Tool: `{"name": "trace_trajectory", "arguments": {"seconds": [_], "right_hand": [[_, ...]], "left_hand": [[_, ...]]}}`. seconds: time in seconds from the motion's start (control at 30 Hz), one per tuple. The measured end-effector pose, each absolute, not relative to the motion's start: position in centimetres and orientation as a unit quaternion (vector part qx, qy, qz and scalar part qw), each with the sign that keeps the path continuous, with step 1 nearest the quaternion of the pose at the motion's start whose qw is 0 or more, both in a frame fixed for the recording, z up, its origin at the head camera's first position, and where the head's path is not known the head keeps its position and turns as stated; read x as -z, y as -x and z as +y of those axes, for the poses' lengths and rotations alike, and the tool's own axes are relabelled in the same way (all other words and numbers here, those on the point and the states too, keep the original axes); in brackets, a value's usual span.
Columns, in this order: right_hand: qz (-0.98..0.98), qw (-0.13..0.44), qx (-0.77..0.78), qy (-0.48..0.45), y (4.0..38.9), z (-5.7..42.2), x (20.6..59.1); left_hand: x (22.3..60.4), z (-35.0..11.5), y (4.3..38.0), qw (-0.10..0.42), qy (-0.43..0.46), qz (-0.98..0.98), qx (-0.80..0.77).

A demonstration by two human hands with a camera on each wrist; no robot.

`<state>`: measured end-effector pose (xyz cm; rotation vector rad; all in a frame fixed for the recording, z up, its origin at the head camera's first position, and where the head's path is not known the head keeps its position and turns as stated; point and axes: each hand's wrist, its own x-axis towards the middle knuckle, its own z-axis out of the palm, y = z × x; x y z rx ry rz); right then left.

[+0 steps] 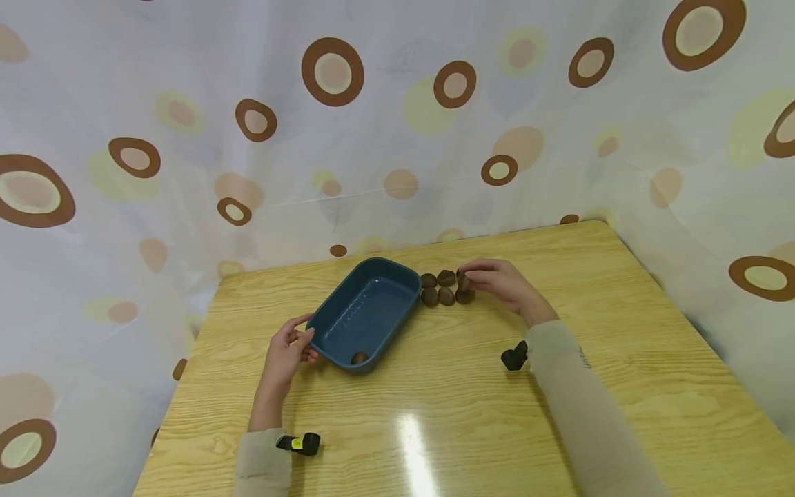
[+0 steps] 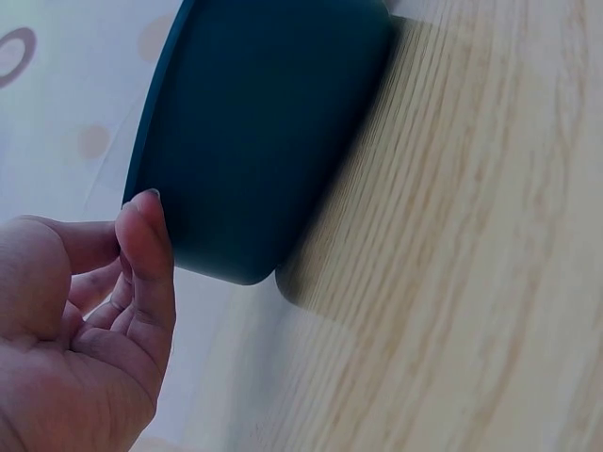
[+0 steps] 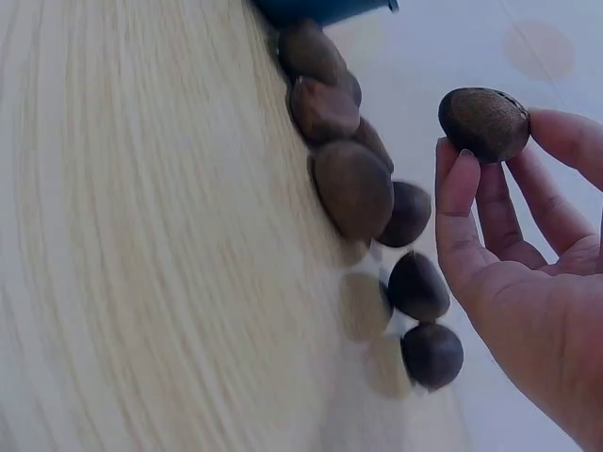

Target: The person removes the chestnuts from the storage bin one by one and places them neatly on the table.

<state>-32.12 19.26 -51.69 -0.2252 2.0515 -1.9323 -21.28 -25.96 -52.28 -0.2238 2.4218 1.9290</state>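
Observation:
My left hand (image 1: 287, 355) pinches the rim of a dark blue rectangular dish (image 1: 366, 314) at its near left corner, with thumb and fingers on either side of the rim. One brown chestnut (image 1: 359, 358) lies inside the dish at the near end. In the right wrist view, a chestnut (image 3: 483, 124) with a rough, lighter patch is held between the thumb and fingertips of my right hand (image 3: 542, 273), above the table. Several other chestnuts (image 3: 353, 191) sit in a cluster on the table, just right of the dish, below and beside the right hand.
The wooden table (image 1: 397, 407) has a back edge close to a patterned curtain (image 1: 397, 138), which also rises along both sides. Black wrist cameras are strapped to the left sleeve (image 1: 263, 459) and the right sleeve (image 1: 590, 400).

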Motion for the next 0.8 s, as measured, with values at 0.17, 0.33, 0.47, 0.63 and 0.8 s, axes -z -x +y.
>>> {"name": "trace_trajectory", "arguments": {"seconds": [0.17, 0.33, 0.47, 0.63, 0.8], "right_hand": [[0.72, 0.149, 0.675, 0.062, 31.8, 20.5, 52.1], [0.731, 0.137, 0.666, 0.054, 31.5, 21.4, 52.5], [0.74, 0.133, 0.657, 0.045, 31.4, 21.8, 52.8], [0.76, 0.134, 0.635, 0.035, 31.3, 22.2, 53.3], [0.776, 0.137, 0.615, 0.034, 31.3, 22.3, 53.9]], "left_hand": [[52.4, -26.1, 21.2, 0.02, 0.072, 0.779, -0.622], [52.3, -26.3, 21.2, 0.011, 0.077, 0.776, -0.626], [52.1, -26.4, 21.2, 0.009, 0.078, 0.776, -0.625], [52.0, -26.5, 21.1, 0.009, 0.081, 0.776, -0.626], [52.1, -26.6, 21.0, 0.01, 0.08, 0.779, -0.622]]}}
